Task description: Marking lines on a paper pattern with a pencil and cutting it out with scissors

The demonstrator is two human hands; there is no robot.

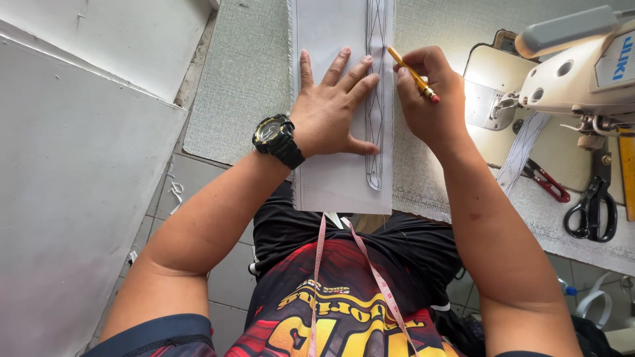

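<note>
Head view: the left hand (334, 109) lies flat with fingers spread on the white fabric strip (344, 165), pressing the narrow pattern piece (376, 142). Just right of the strip, the right hand (430, 96) is closed around a yellow pencil (411, 73), its tip at the strip's edge. Further right of the strip lie black scissors (592, 208).

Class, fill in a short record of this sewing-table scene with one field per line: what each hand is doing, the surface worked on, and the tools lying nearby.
Left hand: left hand pressed flat, fingers spread, on the white fabric piece and narrow template
Right hand: right hand holds a yellow pencil, tip at the template's edge
Surface: grey-green table
Wrist: black watch
Nearby tools: black scissors, red-handled snips, sewing machine
Around the neck: pink measuring tape
</note>
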